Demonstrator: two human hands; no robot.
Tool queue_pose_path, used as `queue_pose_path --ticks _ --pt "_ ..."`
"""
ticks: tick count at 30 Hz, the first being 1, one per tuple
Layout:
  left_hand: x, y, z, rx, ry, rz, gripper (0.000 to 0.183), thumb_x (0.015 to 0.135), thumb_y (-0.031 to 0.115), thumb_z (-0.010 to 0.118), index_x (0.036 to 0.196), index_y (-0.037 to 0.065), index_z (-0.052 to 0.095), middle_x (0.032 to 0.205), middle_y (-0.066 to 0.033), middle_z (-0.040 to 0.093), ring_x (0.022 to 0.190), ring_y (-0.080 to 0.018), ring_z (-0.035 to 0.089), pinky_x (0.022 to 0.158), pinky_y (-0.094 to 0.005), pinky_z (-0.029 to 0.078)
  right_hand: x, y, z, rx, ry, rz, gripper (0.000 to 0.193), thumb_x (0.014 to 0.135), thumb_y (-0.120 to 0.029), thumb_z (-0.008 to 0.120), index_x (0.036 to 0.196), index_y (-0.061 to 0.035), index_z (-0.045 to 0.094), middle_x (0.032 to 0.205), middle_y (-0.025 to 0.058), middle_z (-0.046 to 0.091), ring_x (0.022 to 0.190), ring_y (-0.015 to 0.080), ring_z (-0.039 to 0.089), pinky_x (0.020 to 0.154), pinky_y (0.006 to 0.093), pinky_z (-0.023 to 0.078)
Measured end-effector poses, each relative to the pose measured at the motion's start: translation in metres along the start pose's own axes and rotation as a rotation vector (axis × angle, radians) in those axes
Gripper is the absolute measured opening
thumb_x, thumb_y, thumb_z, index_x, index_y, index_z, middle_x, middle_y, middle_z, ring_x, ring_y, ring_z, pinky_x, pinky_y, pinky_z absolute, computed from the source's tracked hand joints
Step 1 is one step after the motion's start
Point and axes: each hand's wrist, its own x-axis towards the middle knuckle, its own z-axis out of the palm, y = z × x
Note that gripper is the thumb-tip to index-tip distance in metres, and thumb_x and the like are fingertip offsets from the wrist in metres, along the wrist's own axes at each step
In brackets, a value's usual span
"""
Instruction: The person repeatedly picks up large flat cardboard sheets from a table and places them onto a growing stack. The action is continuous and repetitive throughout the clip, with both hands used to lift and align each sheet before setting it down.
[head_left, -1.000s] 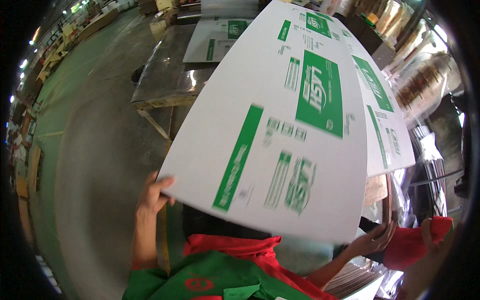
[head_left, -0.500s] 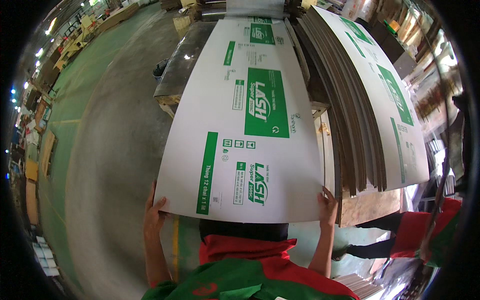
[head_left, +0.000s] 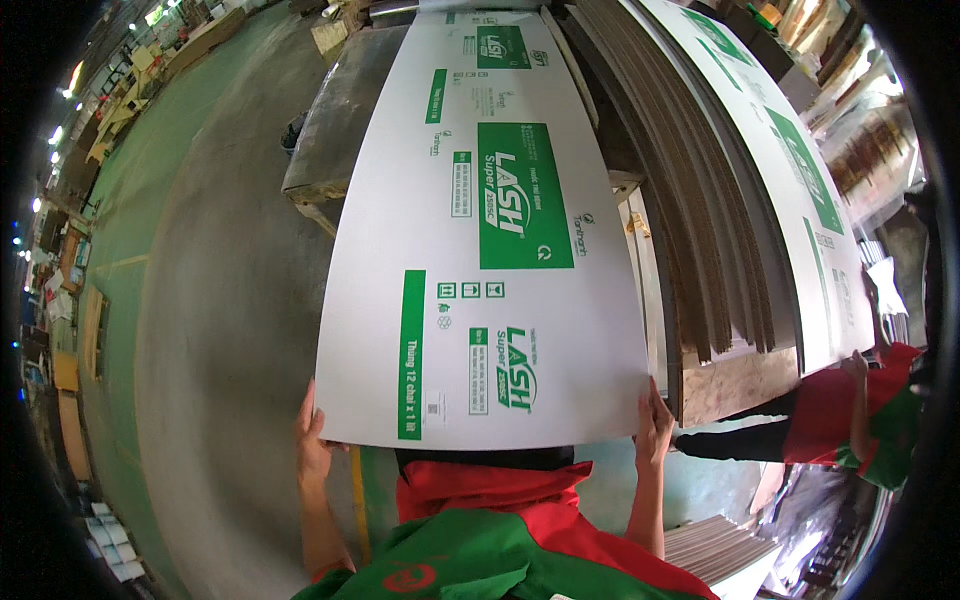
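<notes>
Left hand (head_left: 312, 447) and right hand (head_left: 652, 432) pinch the sheet (head_left: 480, 260) at its near corners; keep it level beyond the fingers.

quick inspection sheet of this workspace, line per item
surface: grey-green concrete floor; metal table under the sheet's far end
job's things: large white printed cardboard sheet with green panels, held flat by its near edge
clutter: stack of cardboard sheets standing at the right
grippers: left hand and right hand grip the sheet's near corners
cables: nothing seen
surroundings: co-worker's hand at the stack; blurred goods along the left
</notes>
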Motion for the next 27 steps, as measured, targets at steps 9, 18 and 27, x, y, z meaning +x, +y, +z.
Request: queue_pose_path --ticks 9,18,27 --pt "-0.022 -0.008 -0.002 0.351 0.255 0.019 0.065 0.095 0.021 0.062 0.145 -0.013 0.038 0.132 -0.0211 0.059 0.119 -0.0224 0.058 0.105 -0.0361 0.043 -0.043 0.007 -0.004 0.089 -0.037 0.299 0.054 0.097 -0.020 0.054 0.143 0.0078 0.047 0.110 0.0076 0.067 0.093 0.0094 0.055 0.082 0.0249 0.047" --pt "0.198 -0.004 0.080 0.147 0.295 0.131 0.054 0.098 0.022 0.064 0.141 -0.007 0.049 0.137 -0.0167 0.057 0.122 -0.0213 0.056 0.104 -0.0328 0.043 0.178 -0.036 0.066 -0.049 0.093 -0.156 0.043 0.100 -0.018 0.056 0.137 0.0045 0.056 0.118 0.0139 0.068 0.104 0.0168 0.061 0.093 0.0292 0.046" --pt "0.337 -0.018 0.105 0.345 0.260 0.239 0.053 0.098 0.031 0.063 0.142 0.003 0.053 0.134 -0.0207 0.060 0.118 -0.0252 0.060 0.094 -0.0324 0.051 0.321 -0.041 0.132 0.156 0.036 -0.048 0.043 0.099 -0.025 0.061 0.134 -0.0003 0.059 0.130 0.0148 0.064 0.117 0.0224 0.061 0.100 0.0333 0.046"
